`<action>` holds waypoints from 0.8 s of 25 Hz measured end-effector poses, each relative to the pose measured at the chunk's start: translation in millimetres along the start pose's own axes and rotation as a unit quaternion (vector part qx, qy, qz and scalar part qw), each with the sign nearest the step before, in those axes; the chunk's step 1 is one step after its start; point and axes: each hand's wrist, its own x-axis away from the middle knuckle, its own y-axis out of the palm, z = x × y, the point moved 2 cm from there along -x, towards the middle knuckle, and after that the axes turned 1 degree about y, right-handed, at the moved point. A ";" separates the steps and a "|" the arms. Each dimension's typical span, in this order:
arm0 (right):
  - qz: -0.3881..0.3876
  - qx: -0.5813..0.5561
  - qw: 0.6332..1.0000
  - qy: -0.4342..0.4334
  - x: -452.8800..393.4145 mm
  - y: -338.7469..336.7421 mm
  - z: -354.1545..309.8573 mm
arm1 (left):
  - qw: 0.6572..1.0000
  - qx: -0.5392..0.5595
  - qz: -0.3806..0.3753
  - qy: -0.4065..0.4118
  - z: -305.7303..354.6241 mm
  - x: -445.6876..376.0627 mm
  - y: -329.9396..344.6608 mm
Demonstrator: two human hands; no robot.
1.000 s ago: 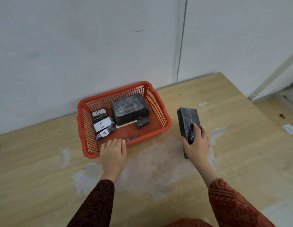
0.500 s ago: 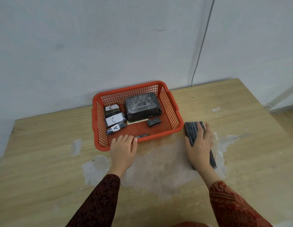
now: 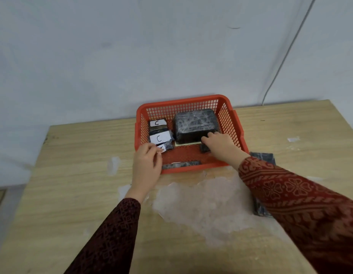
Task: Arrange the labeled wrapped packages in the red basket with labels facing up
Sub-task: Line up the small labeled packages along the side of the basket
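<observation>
The red basket stands at the table's back by the wall. Inside it lie a large black wrapped package, two packages labelled C, a package labelled A, a small dark package and a thin one along the front wall. My left hand is at the front left corner, fingertips pinching the A package's near end. My right hand is inside the basket, fingers spread against the large package's front edge, palm over the small package.
A flat black wrapped package lies on the wooden table right of the basket, mostly hidden by my right sleeve. A pale worn patch covers the table in front of the basket. A cable runs down the wall.
My right hand has let go of the flat black package on the table and reached into the basket. My left hand has shifted from the basket's front rim onto the A package.
</observation>
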 end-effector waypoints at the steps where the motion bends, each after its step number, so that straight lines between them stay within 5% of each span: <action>1: -0.010 0.029 0.999 -0.012 -3.8 5.0 -1.9 | 0.999 -0.024 0.021 -0.025 -7.1 -3.2 -3.6; 4: -0.006 0.034 0.999 -0.028 -10.1 12.6 0.7 | 0.990 -0.029 0.008 -0.140 -25.3 -4.7 -2.3; 7: 0.009 -0.032 0.998 -0.052 -13.5 12.9 7.1 | 0.969 0.121 -0.039 -0.211 -29.7 0.5 4.3; 12: -0.064 -0.388 0.918 -0.054 -24.8 4.4 -5.7 | 0.952 0.208 -0.015 -0.224 -28.3 3.6 1.2; 20: -0.061 -0.408 0.907 -0.079 -51.1 7.5 -68.8 | 0.940 0.247 0.013 -0.234 -30.3 6.7 4.1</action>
